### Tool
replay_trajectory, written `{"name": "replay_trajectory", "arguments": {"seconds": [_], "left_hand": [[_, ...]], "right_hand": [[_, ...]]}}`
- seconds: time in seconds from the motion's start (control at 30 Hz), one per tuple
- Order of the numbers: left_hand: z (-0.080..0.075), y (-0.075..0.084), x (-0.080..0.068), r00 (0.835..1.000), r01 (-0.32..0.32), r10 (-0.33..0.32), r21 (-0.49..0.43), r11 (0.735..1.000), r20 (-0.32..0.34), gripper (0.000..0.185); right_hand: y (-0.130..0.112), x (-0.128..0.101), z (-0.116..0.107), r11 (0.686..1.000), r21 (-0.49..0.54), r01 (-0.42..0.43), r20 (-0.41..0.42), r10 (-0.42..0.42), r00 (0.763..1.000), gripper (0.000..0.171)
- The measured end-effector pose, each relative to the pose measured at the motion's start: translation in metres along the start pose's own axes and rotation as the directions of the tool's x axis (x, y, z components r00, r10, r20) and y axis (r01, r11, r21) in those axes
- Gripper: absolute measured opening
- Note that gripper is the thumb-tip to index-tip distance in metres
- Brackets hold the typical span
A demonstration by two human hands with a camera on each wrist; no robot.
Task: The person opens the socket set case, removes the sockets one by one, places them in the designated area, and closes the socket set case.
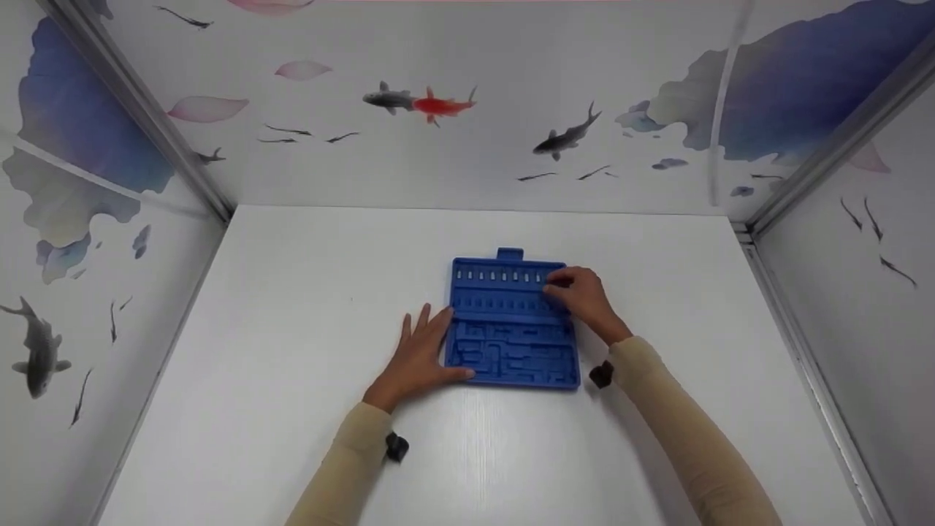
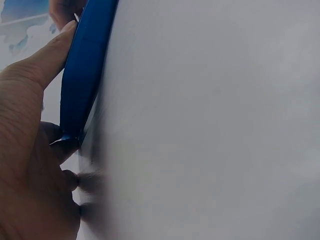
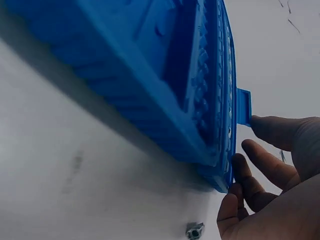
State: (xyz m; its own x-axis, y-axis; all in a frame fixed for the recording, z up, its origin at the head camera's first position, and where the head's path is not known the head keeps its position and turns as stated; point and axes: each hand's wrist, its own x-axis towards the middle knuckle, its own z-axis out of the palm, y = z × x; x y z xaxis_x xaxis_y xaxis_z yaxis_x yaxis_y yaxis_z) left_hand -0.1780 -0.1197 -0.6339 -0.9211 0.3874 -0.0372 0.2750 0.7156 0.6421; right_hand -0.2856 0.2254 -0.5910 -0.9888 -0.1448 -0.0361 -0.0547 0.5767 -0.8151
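Note:
A blue tool case (image 1: 511, 351) lies unfolded on the white table, its moulded recesses facing up. Several small silvery metal pieces (image 1: 504, 277) stand in a row along its far section. My left hand (image 1: 418, 358) is spread at the near left corner, thumb on the front rim and index fingertip at the left side. At the far right corner, my right hand (image 1: 581, 292) has thumb and fingertips bent in over the end of the row; I cannot tell whether they hold anything. In the right wrist view, a small metal socket-like piece (image 3: 195, 231) lies near that corner.
The white tabletop (image 1: 292, 292) is enclosed by walls (image 1: 467, 168) printed with fish and leaves. From the case's far edge sticks out a blue latch tab (image 1: 510, 254). A small black device (image 1: 397, 446) is at the left wrist, another (image 1: 601, 375) at the right.

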Motion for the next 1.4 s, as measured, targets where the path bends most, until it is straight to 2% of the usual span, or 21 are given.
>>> {"name": "replay_trajectory", "arguments": {"seconds": [0.2, 0.43, 0.67, 0.8, 1.0, 1.2, 1.4], "left_hand": [[0.002, 0.001, 0.0, 1.0, 0.002, -0.002, -0.01, 1.0, 0.003, 0.128], [0.003, 0.001, -0.001, 1.0, 0.005, -0.005, -0.02, 1.0, 0.007, 0.13], [0.003, 0.0, -0.001, 1.0, -0.005, 0.005, -0.013, 1.0, -0.001, 0.129], [0.001, 0.001, -0.001, 1.0, -0.006, 0.006, -0.01, 1.0, 0.005, 0.129], [0.0, 0.001, 0.0, 1.0, -0.003, 0.003, -0.008, 1.0, 0.01, 0.129], [0.0, 0.001, -0.001, 1.0, 0.015, -0.014, -0.013, 1.0, 0.021, 0.13], [0.0, 0.001, -0.001, 1.0, 0.011, -0.011, -0.018, 1.0, 0.011, 0.13]], "right_hand": [[0.003, 0.012, 0.003, 0.999, -0.014, 0.051, 0.021, -0.05, 0.999, 0.028], [0.005, 0.018, 0.005, 1.0, -0.028, 0.005, 0.031, -0.004, 1.0, 0.036], [0.001, 0.022, 0.006, 0.991, -0.133, 0.034, 0.068, -0.025, 0.997, 0.041], [-0.002, 0.022, 0.006, 0.989, -0.149, 0.017, 0.086, -0.004, 0.996, 0.043], [-0.003, 0.023, 0.006, 0.995, -0.073, -0.073, 0.091, 0.08, 0.993, 0.044], [-0.004, 0.025, 0.005, 0.993, 0.046, -0.109, 0.091, 0.105, 0.99, 0.041], [-0.005, 0.024, 0.001, 0.978, 0.163, -0.132, 0.069, 0.122, 0.99, 0.032]]}}
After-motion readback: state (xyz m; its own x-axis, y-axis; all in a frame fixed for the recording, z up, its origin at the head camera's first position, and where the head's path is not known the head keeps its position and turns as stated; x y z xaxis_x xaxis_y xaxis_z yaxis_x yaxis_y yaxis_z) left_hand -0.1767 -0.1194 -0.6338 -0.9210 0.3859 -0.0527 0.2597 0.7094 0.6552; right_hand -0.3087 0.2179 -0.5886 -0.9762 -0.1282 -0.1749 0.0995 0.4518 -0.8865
